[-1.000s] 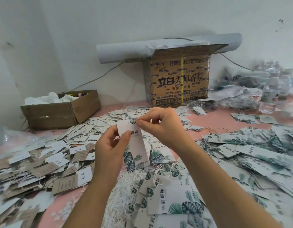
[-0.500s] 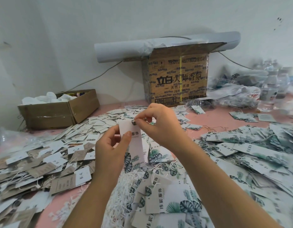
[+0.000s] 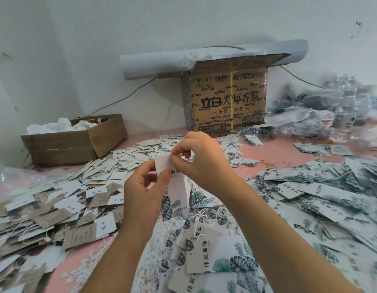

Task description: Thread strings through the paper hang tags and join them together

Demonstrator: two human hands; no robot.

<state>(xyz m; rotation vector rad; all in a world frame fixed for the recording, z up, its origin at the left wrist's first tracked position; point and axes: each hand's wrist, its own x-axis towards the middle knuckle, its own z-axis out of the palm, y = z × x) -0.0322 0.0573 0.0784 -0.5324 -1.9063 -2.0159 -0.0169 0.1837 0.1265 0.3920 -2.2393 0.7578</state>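
Note:
I hold a white hang tag (image 3: 176, 188) with a green leaf print upright above the table. My left hand (image 3: 142, 193) grips its left edge, thumb on the front. My right hand (image 3: 201, 160) pinches at the tag's top edge, where the hole is; the string itself is too thin to make out there. Below lies a heap of white strings (image 3: 162, 246). More leaf-print tags (image 3: 221, 256) lie in front of me.
Small white and brown tags (image 3: 62, 210) cover the left of the pink table (image 3: 274, 151). Leaf-print tags (image 3: 331, 195) pile on the right. An open carton (image 3: 77, 142) stands back left, a printed carton (image 3: 227, 102) at the wall, and bottles (image 3: 344, 115) back right.
My right hand has dropped slightly and closed in on the tag's top edge. My left hand keeps the same grip on the tag.

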